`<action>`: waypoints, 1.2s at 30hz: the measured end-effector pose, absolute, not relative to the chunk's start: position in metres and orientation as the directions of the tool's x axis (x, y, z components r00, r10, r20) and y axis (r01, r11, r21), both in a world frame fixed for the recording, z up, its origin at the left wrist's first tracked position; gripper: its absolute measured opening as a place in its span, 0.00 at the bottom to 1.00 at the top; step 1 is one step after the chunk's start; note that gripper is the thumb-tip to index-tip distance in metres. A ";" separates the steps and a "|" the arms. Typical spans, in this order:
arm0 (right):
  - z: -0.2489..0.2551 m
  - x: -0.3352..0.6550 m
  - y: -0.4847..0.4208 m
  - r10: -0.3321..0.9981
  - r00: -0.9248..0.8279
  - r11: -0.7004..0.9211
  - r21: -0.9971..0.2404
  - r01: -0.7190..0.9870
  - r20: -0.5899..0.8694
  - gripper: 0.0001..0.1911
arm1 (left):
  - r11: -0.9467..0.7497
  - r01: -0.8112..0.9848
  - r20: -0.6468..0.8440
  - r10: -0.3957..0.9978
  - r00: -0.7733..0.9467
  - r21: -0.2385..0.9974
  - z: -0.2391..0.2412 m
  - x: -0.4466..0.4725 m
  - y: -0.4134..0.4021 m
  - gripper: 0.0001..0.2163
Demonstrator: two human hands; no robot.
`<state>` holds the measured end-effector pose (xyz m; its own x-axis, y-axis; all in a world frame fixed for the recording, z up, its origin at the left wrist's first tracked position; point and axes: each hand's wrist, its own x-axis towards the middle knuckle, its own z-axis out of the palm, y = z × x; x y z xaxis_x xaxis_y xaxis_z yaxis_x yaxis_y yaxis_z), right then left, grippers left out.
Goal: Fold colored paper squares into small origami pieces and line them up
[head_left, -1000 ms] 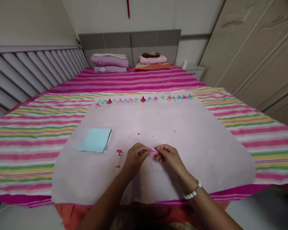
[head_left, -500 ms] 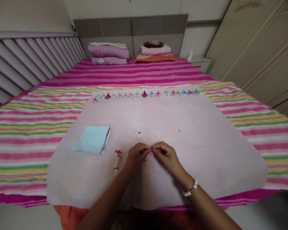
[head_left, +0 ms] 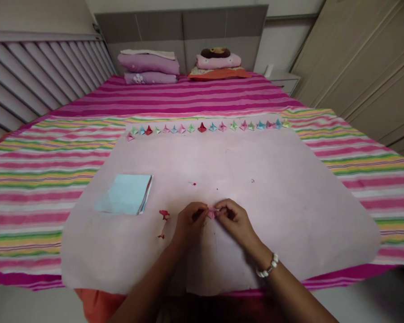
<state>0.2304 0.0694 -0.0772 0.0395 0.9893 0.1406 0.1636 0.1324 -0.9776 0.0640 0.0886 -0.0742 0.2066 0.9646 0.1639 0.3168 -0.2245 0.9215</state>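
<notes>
Between my fingertips is a small pink folded paper piece (head_left: 212,212), its exact shape partly hidden. My left hand (head_left: 190,220) pinches its left side, and my right hand (head_left: 234,219), with a white bead bracelet at the wrist, pinches its right side. Both hands are low over a large pale sheet (head_left: 289,211). To the left of my left hand lie small red scraps (head_left: 164,214). A stack of light blue square paper (head_left: 129,193) rests farther left on the sheet.
A row of colourful folded paper pieces, one a red piece (head_left: 202,128), lines the sheet's far edge. A tiny red-tipped item (head_left: 194,184) and a small curved bit (head_left: 252,181) lie beyond my hands. Folded purple bedding (head_left: 148,67) sits by the headboard (head_left: 222,27).
The pink paper now shows wider between my fingertips, which are slightly farther apart. The whole view has shifted a little. Both hands keep their pinch.
</notes>
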 end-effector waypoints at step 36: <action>-0.066 0.229 0.059 0.962 0.014 0.251 -0.908 0.336 0.272 0.06 | -0.349 0.463 0.295 0.937 0.187 0.815 -0.074 0.077 0.078 0.02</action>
